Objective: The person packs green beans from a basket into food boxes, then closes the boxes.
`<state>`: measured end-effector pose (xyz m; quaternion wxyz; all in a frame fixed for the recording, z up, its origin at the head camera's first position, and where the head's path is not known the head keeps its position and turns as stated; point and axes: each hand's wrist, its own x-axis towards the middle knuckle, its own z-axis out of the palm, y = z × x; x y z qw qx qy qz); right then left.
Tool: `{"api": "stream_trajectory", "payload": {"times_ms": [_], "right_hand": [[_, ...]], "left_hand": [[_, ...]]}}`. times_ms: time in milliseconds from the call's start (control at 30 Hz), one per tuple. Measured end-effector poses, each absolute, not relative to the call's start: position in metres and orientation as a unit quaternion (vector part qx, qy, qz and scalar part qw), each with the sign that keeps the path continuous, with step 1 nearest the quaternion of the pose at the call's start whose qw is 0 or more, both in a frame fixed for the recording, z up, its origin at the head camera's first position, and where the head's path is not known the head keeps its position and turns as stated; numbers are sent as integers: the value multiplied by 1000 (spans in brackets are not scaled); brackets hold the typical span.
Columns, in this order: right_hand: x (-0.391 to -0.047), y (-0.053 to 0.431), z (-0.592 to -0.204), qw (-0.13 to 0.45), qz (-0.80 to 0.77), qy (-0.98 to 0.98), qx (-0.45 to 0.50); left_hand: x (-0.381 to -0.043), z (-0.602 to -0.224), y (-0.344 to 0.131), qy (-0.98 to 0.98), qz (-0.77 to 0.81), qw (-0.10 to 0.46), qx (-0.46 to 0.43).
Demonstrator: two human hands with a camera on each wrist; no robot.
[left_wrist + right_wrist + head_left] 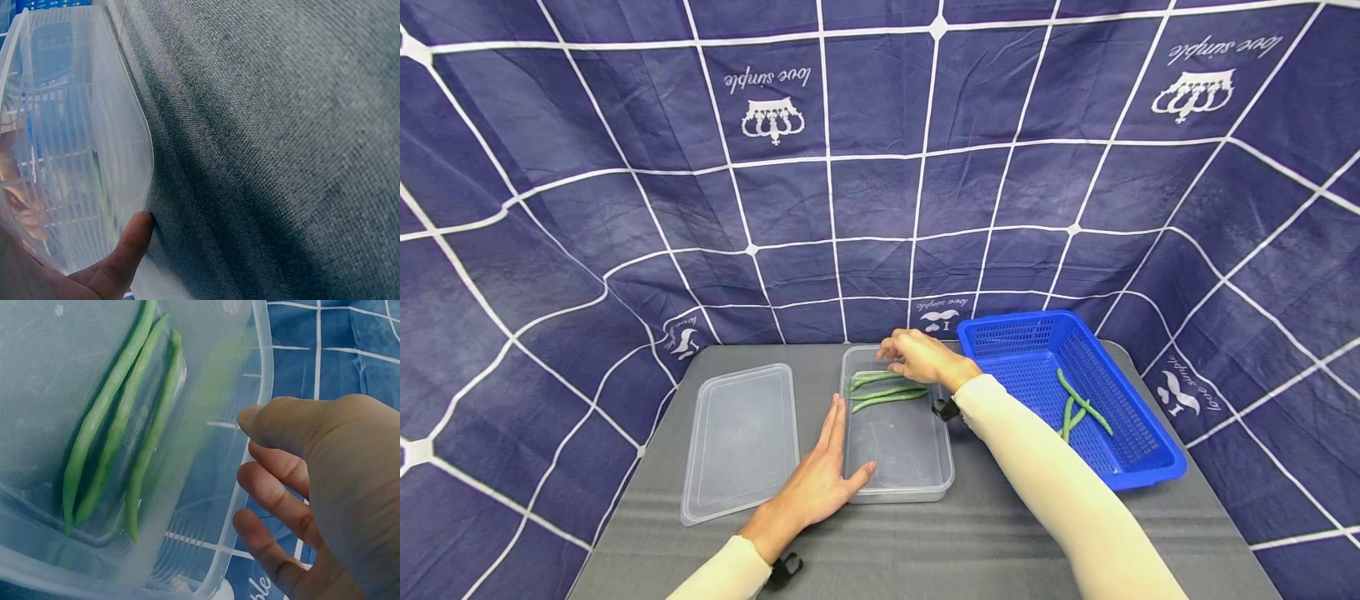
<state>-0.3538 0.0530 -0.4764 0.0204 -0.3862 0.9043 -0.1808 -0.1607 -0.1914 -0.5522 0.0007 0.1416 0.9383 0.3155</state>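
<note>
A clear plastic container [898, 454] stands near the middle of the table, with 3 green beans [889, 400] lying crosswise at its far end. In the right wrist view these green beans [109, 431] lie side by side on its floor. My left hand [822, 482] rests along the container's left side, fingers straight; the left wrist view shows a fingertip touching the wall. Above the far end hovers my right hand [923, 358], its fingers loosely bent near the rim. It holds nothing.
At the right, a blue plastic basket [1011, 375] holds a few more green beans [1084, 404]. A clear lid [745, 442] lies flat on the grey table to the left of the container. Blue checked cloth [880, 200] hangs behind and at both sides.
</note>
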Motion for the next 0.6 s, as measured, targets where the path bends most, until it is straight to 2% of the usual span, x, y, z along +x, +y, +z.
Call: {"api": "stream_trajectory", "payload": {"times_ms": [600], "right_hand": [[-342, 70, -467, 19, -173, 915, -365]], "left_hand": [[-160, -551, -189, 938, 318, 5, 139]]}}
